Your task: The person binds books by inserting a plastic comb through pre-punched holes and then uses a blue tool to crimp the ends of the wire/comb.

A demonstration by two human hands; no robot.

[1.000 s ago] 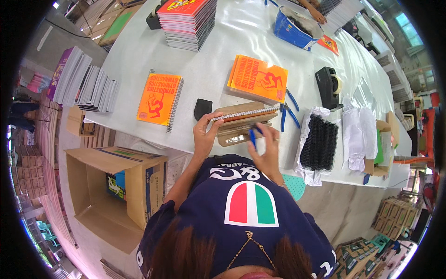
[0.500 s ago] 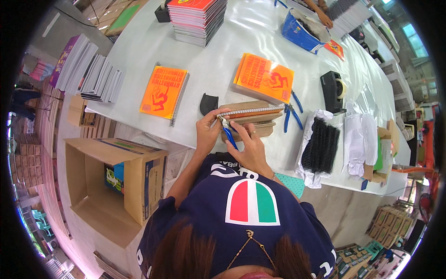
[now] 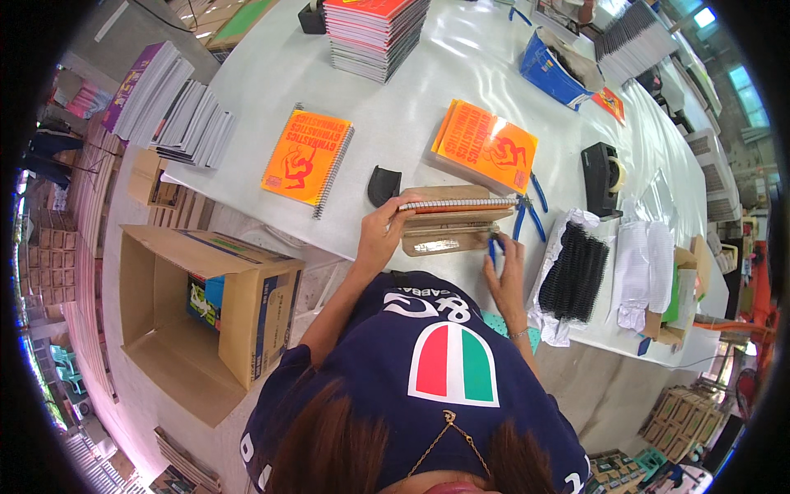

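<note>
A spiral-bound notebook (image 3: pixel 457 206) stands spine up in a brown slotted holder (image 3: pixel 436 245) at the table's near edge. My left hand (image 3: pixel 381 236) pinches the left end of its wire spine. Beside the holder's right end, my right hand (image 3: pixel 508 276) is closed on blue-handled pliers (image 3: pixel 493 249), whose jaws are partly hidden. More blue-handled pliers (image 3: pixel 529 216) lie just beyond my right hand. Behind the holder are a stack of orange-covered books (image 3: pixel 491 148) and a black curved piece (image 3: pixel 383 186). One orange spiral notebook (image 3: pixel 306 162) lies flat at the left.
Black wire coils (image 3: pixel 570 267) lie in white wrapping at the right, near a black tape dispenser (image 3: pixel 601 177). Tall notebook stack (image 3: pixel 374 41) and blue container (image 3: pixel 553 72) stand farther back. An open cardboard box (image 3: pixel 267 317) sits left below the table edge.
My right hand has moved with the pliers from the spine's left end to beside the holder's right end. My left hand stays at the left end. The whole view has shifted slightly.
</note>
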